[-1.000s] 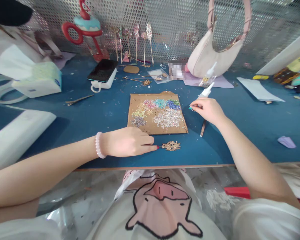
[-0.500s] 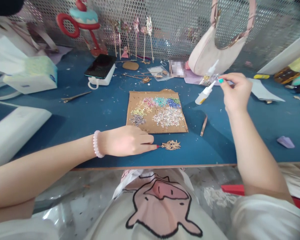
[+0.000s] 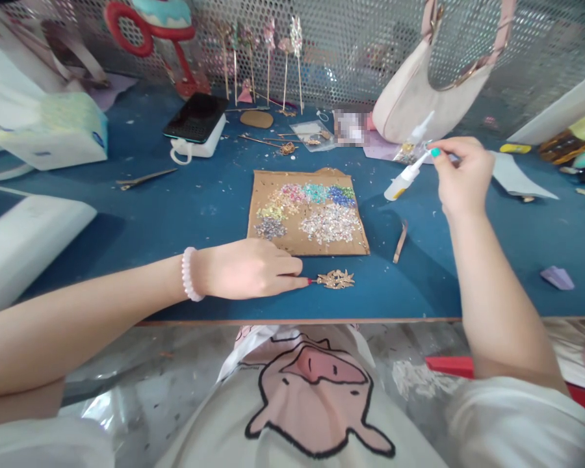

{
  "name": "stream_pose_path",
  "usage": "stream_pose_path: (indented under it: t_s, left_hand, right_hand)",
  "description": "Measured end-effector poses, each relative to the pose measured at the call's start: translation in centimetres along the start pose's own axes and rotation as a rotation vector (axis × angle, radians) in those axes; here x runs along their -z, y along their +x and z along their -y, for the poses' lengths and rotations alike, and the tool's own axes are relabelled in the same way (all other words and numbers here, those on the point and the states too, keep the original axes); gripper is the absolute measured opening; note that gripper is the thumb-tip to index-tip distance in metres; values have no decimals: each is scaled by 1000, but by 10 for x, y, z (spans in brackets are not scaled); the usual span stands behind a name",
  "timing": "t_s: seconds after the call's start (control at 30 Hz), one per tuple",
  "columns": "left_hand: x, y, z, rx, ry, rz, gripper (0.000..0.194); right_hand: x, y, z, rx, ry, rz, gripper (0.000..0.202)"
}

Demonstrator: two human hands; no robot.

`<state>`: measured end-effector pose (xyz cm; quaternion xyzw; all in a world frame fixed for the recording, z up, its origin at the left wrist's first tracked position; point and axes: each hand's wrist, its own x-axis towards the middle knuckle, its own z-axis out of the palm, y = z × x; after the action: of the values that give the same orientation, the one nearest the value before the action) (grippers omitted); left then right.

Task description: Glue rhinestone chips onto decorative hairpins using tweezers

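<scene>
Gold-coloured metal, openwork: an ornament [image 3: 338, 279] lies near the front edge of the blue table [image 3: 175, 221], its thin dark stem [image 3: 314, 281] running leftward to our left hand [image 3: 248, 268]. Our red-nailed fingertip [image 3: 308, 281] touches the stem; the rest of it is hidden beneath the fingers, so we cannot tell whether the hand grasps it or only pins it down. Pale pink bead bracelet [image 3: 189, 274] on that wrist.

Well apart, our right hand [image 3: 463, 175] is closed at thumb and forefinger — turquoise nail showing — pinching the tip end of a white bottle [image 3: 398, 185]; whether nozzle or small cap sits between them, we cannot make out.

Between our hands, just behind the ornament, we note brown cardboard [image 3: 316, 249] bearing small shiny chips in colour patches: a broad whitish spread [image 3: 331, 224], grey chips [image 3: 272, 227] at left front, blue chips [image 3: 341, 195] at the back right. Tweezers [image 3: 400, 244] lie right of the cardboard, nearer us than the bottle.

Farther back we log a black phone [image 3: 195, 118] on a white block [image 3: 213, 140], and a pale handbag [image 3: 409, 97] by the perforated metal screen [image 3: 341, 39].
</scene>
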<state>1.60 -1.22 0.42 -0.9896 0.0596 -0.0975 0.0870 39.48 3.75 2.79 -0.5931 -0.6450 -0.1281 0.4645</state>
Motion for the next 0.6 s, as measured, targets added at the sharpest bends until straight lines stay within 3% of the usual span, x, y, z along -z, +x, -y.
stream_pose_path:
  t_s: [0.6]
  left_hand:
    - [-1,0,1,-11,19,-9,32]
  right_hand:
    - [1,1,-6,33,23,-50,17]
